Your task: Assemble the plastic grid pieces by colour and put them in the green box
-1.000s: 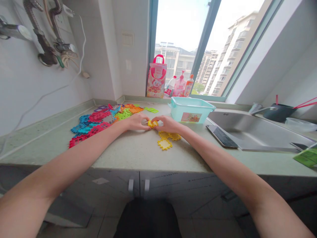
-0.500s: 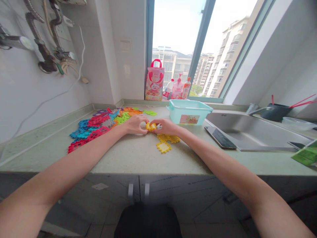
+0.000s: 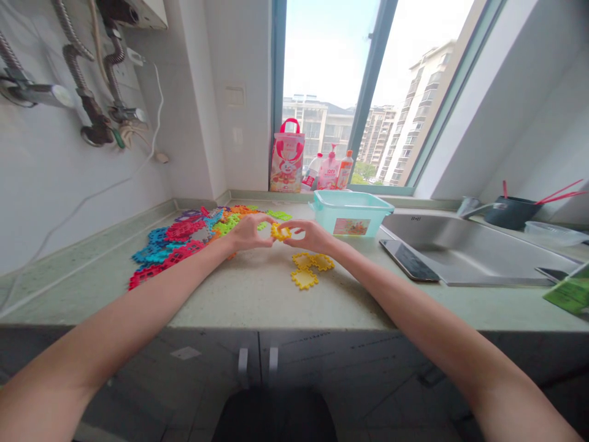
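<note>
Between my two hands, just above the countertop, is a yellow interlocking toy piece (image 3: 280, 231) with notched edges. My left hand (image 3: 250, 233) pinches its left side with thumb and fingers. On its right side, my right hand (image 3: 309, 236) grips it the same way. Below my right hand, several flat yellow notched pieces (image 3: 304, 279) lie joined or touching on the counter; I cannot tell which. A heap of interlocking pieces (image 3: 184, 229) in red, blue, orange, green and purple spreads out beyond my left forearm.
A light teal plastic bin (image 3: 352, 212) stands behind my right hand. Right of it are a phone (image 3: 408, 260) and a steel sink (image 3: 464, 248). A pink bag (image 3: 288, 161) and several bottles (image 3: 328, 169) stand by the window. The counter (image 3: 239, 301) ends above dark cabinets.
Both hands have lifted slightly off the counter with the yellow piece, and its notched outline shows more clearly. The camera view has tipped up a little.
</note>
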Tool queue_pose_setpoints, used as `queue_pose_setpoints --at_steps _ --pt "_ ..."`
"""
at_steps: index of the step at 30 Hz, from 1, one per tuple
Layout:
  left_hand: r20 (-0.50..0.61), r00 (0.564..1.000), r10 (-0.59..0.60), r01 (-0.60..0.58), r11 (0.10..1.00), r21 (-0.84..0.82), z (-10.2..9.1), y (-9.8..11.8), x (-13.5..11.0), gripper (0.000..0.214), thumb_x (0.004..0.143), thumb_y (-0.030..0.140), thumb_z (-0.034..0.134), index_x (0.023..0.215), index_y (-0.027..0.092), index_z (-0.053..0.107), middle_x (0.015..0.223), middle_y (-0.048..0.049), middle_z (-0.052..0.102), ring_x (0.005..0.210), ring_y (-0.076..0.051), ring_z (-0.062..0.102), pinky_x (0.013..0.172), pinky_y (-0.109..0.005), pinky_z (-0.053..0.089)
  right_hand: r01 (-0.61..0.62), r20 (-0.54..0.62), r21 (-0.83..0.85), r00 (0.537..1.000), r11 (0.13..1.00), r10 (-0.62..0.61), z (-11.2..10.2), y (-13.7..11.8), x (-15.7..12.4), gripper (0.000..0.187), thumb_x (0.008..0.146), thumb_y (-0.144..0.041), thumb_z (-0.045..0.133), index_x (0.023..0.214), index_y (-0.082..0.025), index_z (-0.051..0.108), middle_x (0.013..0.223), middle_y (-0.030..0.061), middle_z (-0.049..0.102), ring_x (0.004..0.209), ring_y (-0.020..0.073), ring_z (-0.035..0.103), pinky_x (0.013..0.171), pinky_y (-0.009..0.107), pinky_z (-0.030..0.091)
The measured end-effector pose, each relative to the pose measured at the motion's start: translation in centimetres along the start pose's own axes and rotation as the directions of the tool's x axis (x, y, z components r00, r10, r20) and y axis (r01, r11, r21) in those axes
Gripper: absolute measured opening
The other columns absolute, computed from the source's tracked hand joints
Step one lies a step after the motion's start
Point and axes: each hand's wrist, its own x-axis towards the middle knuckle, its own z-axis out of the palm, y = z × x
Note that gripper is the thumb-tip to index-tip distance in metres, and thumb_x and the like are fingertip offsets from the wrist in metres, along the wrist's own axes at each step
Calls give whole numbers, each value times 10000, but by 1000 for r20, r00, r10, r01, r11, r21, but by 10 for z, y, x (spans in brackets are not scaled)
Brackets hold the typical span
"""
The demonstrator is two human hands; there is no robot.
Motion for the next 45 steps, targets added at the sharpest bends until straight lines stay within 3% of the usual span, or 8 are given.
queue_pose_setpoints --at_steps 8,12,16,21,26,34,41,45 --pt "-27 998 -62 61 997 -49 0 3 0 449 761 420 749 1145 188 769 1160 -81 817 1075 -279 763 1027 -419 577 -3 -30 55 1000 998 5 -1 -4 2 389 847 -346 786 1220 -239 763 1177 41 805 1024 200 746 904 362 625" --pt "-37 997 -62 60 997 -54 0 3 0 526 766 463 763 1215 189 743 1242 -98 795 1148 -296 743 1064 -432 565 69 -78 -64 994 996 -74 -9 -11 2 323 862 -314 773 1179 -251 777 1175 40 803 1005 199 734 928 364 617" --pt "8 999 -34 34 998 -46 -4 0 -1 551 768 473 782 1246 202 732 1313 -110 768 1231 -301 711 1116 -454 541 93 -210 -249 966 964 -148 -36 -16 2 309 893 -310 743 1196 -256 775 1266 62 778 1078 238 725 974 391 603" --pt "60 997 54 -55 998 26 -8 -5 -1 470 780 430 786 1196 213 750 1232 -102 790 1216 -294 702 1151 -484 511 -168 -520 -395 852 903 -69 -99 11 -11 335 902 -351 713 1218 -259 771 1302 76 771 1123 274 723 1021 432 590" --pt "107 991 75 -79 996 38 -6 -5 -1 444 780 404 777 1180 213 751 1224 -100 788 1217 -294 700 1142 -474 518 -494 -680 -420 727 761 97 -146 46 -35 346 890 -394 696 1177 -235 804 1158 79 821 1024 279 767 979 426 580" --pt "151 987 51 -58 998 38 -5 -2 -1 423 779 417 775 1155 223 765 1245 -99 782 1209 -292 706 1133 -456 522 -686 -587 -453 710 570 388 -159 54 -42 459 838 -513 733 1180 -231 847 1020 105 840 951 304 769 870 397 575" --pt "184 982 33 -45 997 64 -5 -7 -3 412 796 439 763 1156 238 774 1232 -83 789 1210 -280 705 1139 -437 505 -656 -419 -565 751 501 511 -167 55 -42 411 914 -515 578 949 -219 862 822 93 799 778 259 717 666 319 472" --pt "180 983 40 -53 996 70 -3 -11 -3 409 798 452 761 1141 231 780 1224 -92 791 1218 -295 702 1128 -438 507 -658 -372 -604 732 450 570 -164 51 -42 483 951 -545 480 825 -225 819 781 90 764 751 250 690 635 314 419"
